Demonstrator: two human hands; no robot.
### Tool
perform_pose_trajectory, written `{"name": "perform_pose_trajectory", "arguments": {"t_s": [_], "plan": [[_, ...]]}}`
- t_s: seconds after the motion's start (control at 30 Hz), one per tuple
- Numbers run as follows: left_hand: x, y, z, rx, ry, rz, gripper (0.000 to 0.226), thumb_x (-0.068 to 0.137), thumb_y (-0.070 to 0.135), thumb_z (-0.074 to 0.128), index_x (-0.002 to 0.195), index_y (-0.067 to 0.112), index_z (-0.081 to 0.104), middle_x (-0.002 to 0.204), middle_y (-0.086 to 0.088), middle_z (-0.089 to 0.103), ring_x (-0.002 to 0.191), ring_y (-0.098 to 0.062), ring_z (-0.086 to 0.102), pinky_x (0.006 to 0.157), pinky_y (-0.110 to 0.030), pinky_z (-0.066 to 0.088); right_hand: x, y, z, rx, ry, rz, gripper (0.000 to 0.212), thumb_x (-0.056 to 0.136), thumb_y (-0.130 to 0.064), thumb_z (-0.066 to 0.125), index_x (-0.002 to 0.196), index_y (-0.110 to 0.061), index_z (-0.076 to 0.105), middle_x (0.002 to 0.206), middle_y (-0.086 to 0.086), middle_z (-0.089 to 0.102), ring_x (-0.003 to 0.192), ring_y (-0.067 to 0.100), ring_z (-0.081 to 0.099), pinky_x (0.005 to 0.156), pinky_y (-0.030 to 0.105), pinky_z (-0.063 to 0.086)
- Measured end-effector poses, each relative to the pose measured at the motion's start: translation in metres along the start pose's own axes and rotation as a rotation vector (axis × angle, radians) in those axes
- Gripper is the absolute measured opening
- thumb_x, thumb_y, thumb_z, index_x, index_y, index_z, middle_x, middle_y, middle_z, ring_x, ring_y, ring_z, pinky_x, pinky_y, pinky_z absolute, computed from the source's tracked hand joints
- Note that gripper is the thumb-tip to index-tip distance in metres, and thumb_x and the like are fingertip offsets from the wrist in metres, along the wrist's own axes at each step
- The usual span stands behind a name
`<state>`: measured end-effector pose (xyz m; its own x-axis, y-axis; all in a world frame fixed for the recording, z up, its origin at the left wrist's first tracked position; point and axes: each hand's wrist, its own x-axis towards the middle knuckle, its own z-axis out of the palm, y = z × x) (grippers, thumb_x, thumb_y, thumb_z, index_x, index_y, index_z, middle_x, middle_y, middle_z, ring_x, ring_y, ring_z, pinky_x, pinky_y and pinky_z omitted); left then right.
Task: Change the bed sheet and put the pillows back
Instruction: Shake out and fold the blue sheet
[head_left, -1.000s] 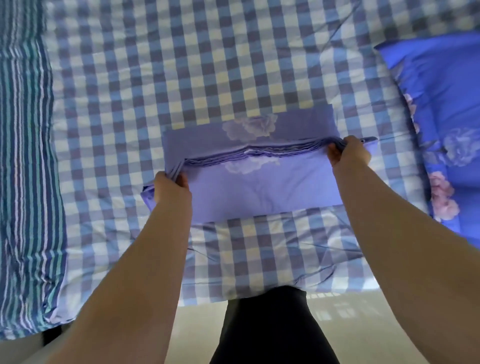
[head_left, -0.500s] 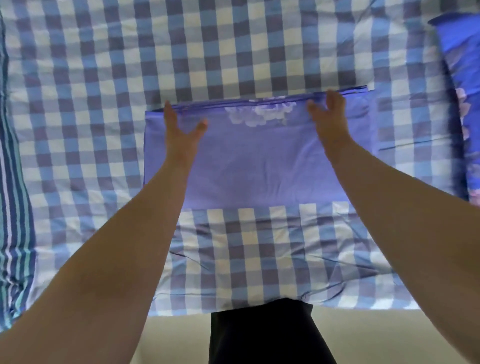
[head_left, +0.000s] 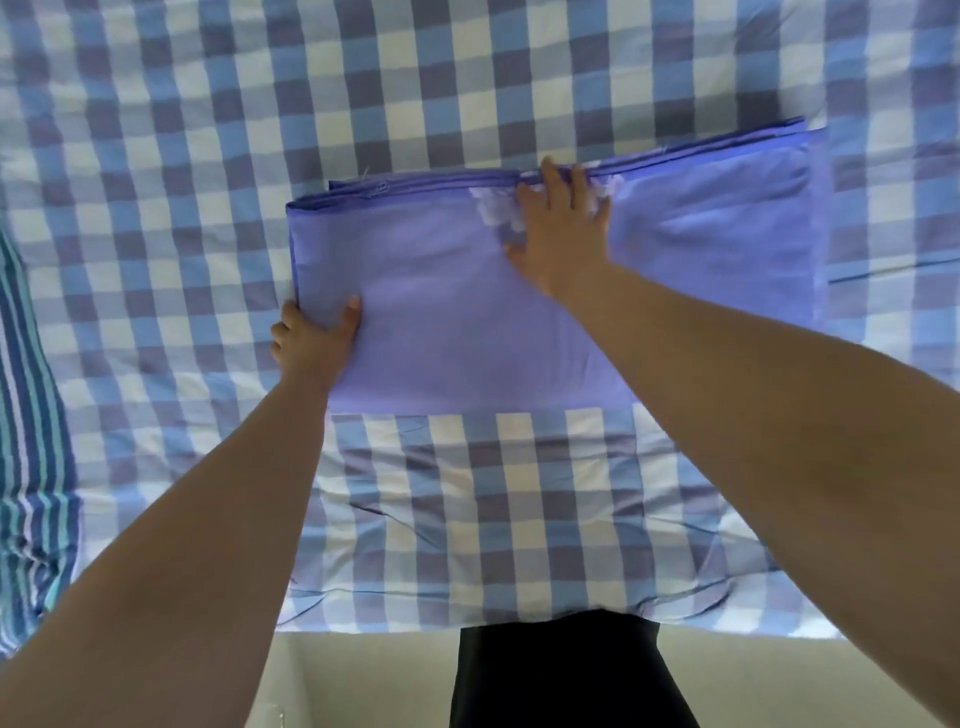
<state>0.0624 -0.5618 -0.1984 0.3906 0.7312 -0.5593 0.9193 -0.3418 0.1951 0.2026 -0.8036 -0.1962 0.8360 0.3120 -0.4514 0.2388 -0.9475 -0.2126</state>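
At the near edge of the bed, my dark-clothed legs (head_left: 566, 675) are standing against the checked sheet (head_left: 467, 493), which is covering the mattress and hanging slightly over that edge. A striped cloth (head_left: 31, 441) is lying along the left edge of the bed.

The folded purple sheet (head_left: 467, 332) is lying flat on the checked sheet, about midway between the near and far edges, its stacked folded layers facing the far edge.

My left hand (head_left: 311, 343) is gripping the left side of the folded purple sheet near its near-left corner: the thumb is pressing on top, and the other fingers are curling under the edge, mostly hidden by the fabric.

My right hand (head_left: 558, 228) is lying flat and spread on top of the folded purple sheet, close to its far edge, over a pale floral print (head_left: 493, 210). The fingers are extended, the fingertips are reaching the stacked folds, and the palm is pressing down; this hand is grasping nothing.
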Motion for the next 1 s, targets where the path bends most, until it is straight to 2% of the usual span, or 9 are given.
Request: {"name": "perform_pose_trajectory", "arguments": {"t_s": [0.13, 0.27, 0.4, 0.47, 0.53, 0.67, 0.8, 0.93, 1.0], "plan": [[-0.005, -0.009, -0.008, -0.225, -0.111, -0.088, 0.072, 0.083, 0.056, 0.062, 0.127, 0.004, 0.038, 0.132, -0.014, 0.048, 0.119, -0.029, 0.051, 0.089, -0.031, 0.039, -0.075, -0.031, 0.048, -0.031, 0.225, -0.277, 0.059, 0.074, -0.043, 0.067, 0.125, -0.015, 0.058, 0.129, 0.015, 0.056, 0.116, 0.036, 0.054, 0.102, 0.058, 0.036], [-0.019, -0.003, -0.018, -0.347, -0.211, -0.028, 0.086, 0.068, 0.066, 0.068, 0.130, 0.010, 0.048, 0.127, -0.004, 0.056, 0.115, -0.023, 0.056, 0.092, -0.032, 0.045, -0.096, -0.040, 0.073, -0.093, -0.151, -0.260, 0.081, 0.081, -0.060, 0.053, 0.150, -0.030, 0.022, 0.159, 0.007, 0.014, 0.146, 0.034, 0.007, 0.106, 0.069, -0.007], [-0.058, 0.012, -0.032, -0.504, -0.348, 0.177, 0.071, 0.069, 0.034, 0.069, 0.134, 0.016, 0.045, 0.125, 0.000, 0.060, 0.109, -0.017, 0.062, 0.086, -0.033, 0.053, -0.081, -0.052, 0.057, -0.040, -0.303, -0.191, 0.085, 0.082, -0.061, 0.051, 0.151, -0.032, 0.010, 0.160, 0.002, -0.002, 0.147, 0.029, -0.006, 0.108, 0.066, -0.007], [-0.090, 0.027, -0.032, -0.528, -0.458, 0.322, 0.070, 0.071, 0.022, 0.066, 0.135, 0.018, 0.038, 0.127, 0.001, 0.058, 0.109, -0.012, 0.061, 0.086, -0.027, 0.052, -0.076, -0.042, 0.039, 0.402, -0.328, -0.150, 0.064, 0.092, -0.040, 0.053, 0.148, -0.021, 0.028, 0.156, 0.008, 0.022, 0.142, 0.024, 0.021, 0.117, 0.038, 0.017], [-0.125, 0.052, -0.021, -0.507, -0.489, 0.443, 0.070, 0.069, 0.017, 0.062, 0.134, 0.016, 0.036, 0.113, 0.007, 0.061, 0.097, -0.008, 0.062, 0.078, -0.021, 0.052, -0.078, -0.015, 0.011, 1.148, -0.324, 0.084, 0.039, 0.099, -0.027, 0.047, 0.135, -0.011, 0.045, 0.136, 0.014, 0.052, 0.112, 0.019, 0.052, 0.086, 0.010, 0.040], [-0.183, 0.105, 0.047, -0.325, -0.509, 0.601, 0.064, 0.076, 0.011, 0.056, 0.135, 0.020, 0.034, 0.089, 0.008, 0.069, 0.080, -0.010, 0.068, 0.067, -0.028, 0.052, -0.085, 0.042, -0.042, 1.811, -0.286, 0.413, 0.055, 0.092, -0.067, 0.020, 0.118, -0.032, 0.053, 0.097, -0.003, 0.068, 0.078, 0.017, 0.065, 0.069, 0.029, 0.050], [-0.208, 0.129, 0.106, -0.014, -0.668, 0.541, 0.094, 0.088, 0.024, 0.054, 0.145, 0.043, -0.019, 0.084, -0.009, 0.070, 0.058, -0.028, 0.067, 0.062, -0.036, 0.057, -0.064, 0.076, -0.054, 1.524, -0.010, 0.401, 0.036, 0.089, -0.055, 0.053, 0.094, -0.020, 0.061, 0.088, 0.004, 0.066, 0.083, 0.018, 0.063, 0.080, 0.036, 0.050], [-0.196, 0.142, 0.120, -0.113, -0.725, 0.528, 0.094, 0.091, 0.026, 0.057, 0.148, 0.033, -0.018, 0.130, -0.009, 0.059, 0.098, -0.029, 0.066, 0.079, -0.029, 0.048, -0.060, 0.080, -0.025, 1.179, 0.164, 0.520, 0.045, 0.085, -0.029, 0.066, 0.120, -0.007, 0.049, 0.103, 0.002, 0.058, 0.090, 0.014, 0.057, 0.070, 0.013, 0.043], [-0.186, 0.145, 0.117, -0.071, -0.758, 0.562, 0.089, 0.091, 0.023, 0.056, 0.150, 0.032, -0.010, 0.115, -0.010, 0.065, 0.094, -0.026, 0.066, 0.075, -0.030, 0.048, -0.066, 0.072, -0.013, 1.133, 0.146, 0.531, 0.045, 0.087, -0.027, 0.064, 0.122, -0.006, 0.044, 0.102, 0.002, 0.055, 0.091, 0.017, 0.054, 0.069, 0.017, 0.039]]}}
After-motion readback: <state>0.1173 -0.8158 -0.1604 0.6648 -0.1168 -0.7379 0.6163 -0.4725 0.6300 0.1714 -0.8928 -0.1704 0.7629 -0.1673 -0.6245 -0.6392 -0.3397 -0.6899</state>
